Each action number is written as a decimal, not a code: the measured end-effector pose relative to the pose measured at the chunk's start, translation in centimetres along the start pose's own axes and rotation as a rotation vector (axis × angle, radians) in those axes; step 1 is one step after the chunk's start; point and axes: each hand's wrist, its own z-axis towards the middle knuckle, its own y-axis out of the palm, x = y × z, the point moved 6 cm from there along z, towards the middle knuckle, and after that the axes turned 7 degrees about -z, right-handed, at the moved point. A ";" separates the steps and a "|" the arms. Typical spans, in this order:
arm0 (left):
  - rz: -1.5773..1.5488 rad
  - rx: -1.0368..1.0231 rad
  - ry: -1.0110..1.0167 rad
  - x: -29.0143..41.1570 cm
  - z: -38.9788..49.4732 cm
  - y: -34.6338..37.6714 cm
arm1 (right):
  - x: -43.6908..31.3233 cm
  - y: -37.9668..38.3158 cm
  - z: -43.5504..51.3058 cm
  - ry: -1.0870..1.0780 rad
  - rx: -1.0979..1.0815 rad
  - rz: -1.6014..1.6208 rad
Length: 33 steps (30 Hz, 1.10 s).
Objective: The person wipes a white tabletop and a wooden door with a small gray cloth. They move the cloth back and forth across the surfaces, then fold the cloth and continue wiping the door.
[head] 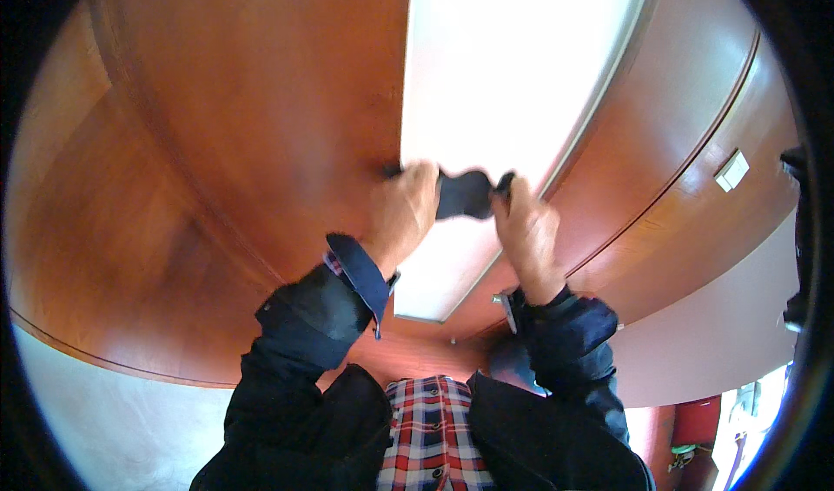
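Note:
A dark, soft-looking strip (464, 195), perhaps a fabric band, is stretched between my two hands with a wavy upper edge. My left hand (409, 201) has its fingers closed around one end, and a short dark piece pokes out past the knuckles. The other end is pinched in my right hand (529, 230), between thumb and fingers. Both hands are raised in front of a bright white panel (515, 74) set in reddish-brown wood. Slight blur covers the hands, and the strip's exact kind cannot be told.
Polished wooden panelling (293, 100) rises on the left, with more wood (677, 100) on the right. A white wall switch (732, 170) is mounted there. Pale wall (710, 335) curves below it. Red furniture (696, 420) shows at the lower right, beside a bright area.

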 end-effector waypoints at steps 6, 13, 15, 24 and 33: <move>0.017 -0.320 -0.165 -5.0 -10.1 3.5 | -1.7 7.8 -7.3 0.064 -0.490 0.056; 0.068 0.209 -0.037 -1.8 -0.3 -12.5 | -8.8 0.1 4.3 -0.179 -0.012 0.321; 0.170 0.226 -0.039 -2.0 0.9 -13.8 | -10.5 -0.3 5.9 -0.247 0.071 0.346; 0.261 -0.095 -0.474 -7.9 -6.9 -6.5 | -10.9 6.7 0.6 -0.201 -0.395 0.239; 0.275 0.160 -0.161 -7.7 0.7 -12.9 | -12.7 3.5 7.1 -0.245 0.023 0.373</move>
